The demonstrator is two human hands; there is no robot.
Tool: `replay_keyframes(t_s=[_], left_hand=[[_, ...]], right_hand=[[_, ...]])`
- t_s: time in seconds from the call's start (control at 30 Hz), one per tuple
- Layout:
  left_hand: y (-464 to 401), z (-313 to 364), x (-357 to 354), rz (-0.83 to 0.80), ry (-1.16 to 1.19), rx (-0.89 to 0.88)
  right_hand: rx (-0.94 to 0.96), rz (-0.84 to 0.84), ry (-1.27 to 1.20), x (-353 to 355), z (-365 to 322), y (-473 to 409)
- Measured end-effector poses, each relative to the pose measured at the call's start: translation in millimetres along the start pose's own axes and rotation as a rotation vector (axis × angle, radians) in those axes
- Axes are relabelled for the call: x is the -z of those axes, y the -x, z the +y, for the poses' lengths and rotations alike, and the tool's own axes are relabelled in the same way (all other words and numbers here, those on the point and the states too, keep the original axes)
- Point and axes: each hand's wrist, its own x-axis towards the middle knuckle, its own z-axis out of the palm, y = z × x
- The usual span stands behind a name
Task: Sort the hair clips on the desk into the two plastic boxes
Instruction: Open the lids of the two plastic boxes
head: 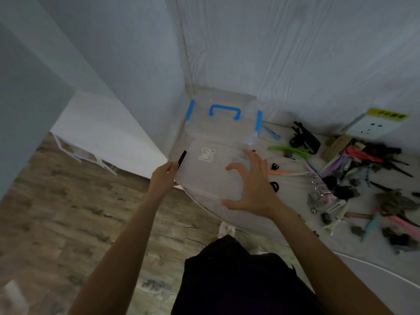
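On the white bench (354, 251), both hands hold a clear plastic box with a cat sticker (205, 171): left hand (162, 177) closes its grip on the edge, right hand (247, 189) rests spread on top. Behind stands a blue-handled clear box (223, 120); colourful hair clips (354, 178) lie scattered rightward.

Both bare forearms reaching forward, left hand (163, 177) curled in a closed grip, right hand (250, 187) spread flat, fingers splayed

Both hands held a clear box (209, 176) at the tabletop's (284, 228) left edge: left hand (162, 178) gripped its side, right hand (248, 187) lay spread on its lid.
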Motion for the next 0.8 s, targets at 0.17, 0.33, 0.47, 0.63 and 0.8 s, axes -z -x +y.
replay_keyframes(t_s=[0.17,0.33,0.47,0.63,0.8], left_hand=[[6,-10,4,0.224,-0.149,-0.187],[43,-1,-15,0.011,-0.485,-0.948],[52,-17,-34,-0.127,-0.76,-0.92],[60,-24,-15,0.15,-0.626,-0.984],[78,-31,7,0.265,-0.548,-0.959]], right_hand=[[-0.03,0.119,-0.019,25,3,24],[-0.159,0.247,0.063,38,22,77],[-0.274,0.32,0.169,33,37,131],[-0.326,0.322,0.197,17,38,172],[-0.171,0.11,0.267,-30,28,145]])
